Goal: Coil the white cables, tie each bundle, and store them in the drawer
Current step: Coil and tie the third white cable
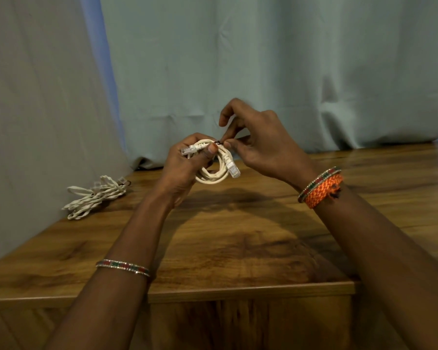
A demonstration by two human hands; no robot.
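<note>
- Cable bundle (96,195), white and flat, lies at the far left of the wooden table (238,238), close to the grey curtain (36,97); its strands are gathered into a long, loose hank with clear plugs showing at the far end, and a small dark loop sits just beside that end.
- Left hand (185,162) is raised above the table, fingers curled tight around a coiled white cable (213,173), thumb pressed over the top of the coil; a beaded bangle (123,267) circles the left forearm.
- Clear plugs: one (187,150) pokes out leftward past the left thumb, the other (232,168) hangs down on the right side of the coil.
- Small dark tie (218,142) sits at the top of the coil, between the two hands; too small to say how it is wound.
- Right hand (261,145) meets the coil from the right, thumb and forefinger pinched on the tie, the other fingers lifted and bent.
- Right wrist carries a beaded bangle and an orange woven band (324,190).
- Pale blue-green curtain (263,72) hangs behind the table.
</note>
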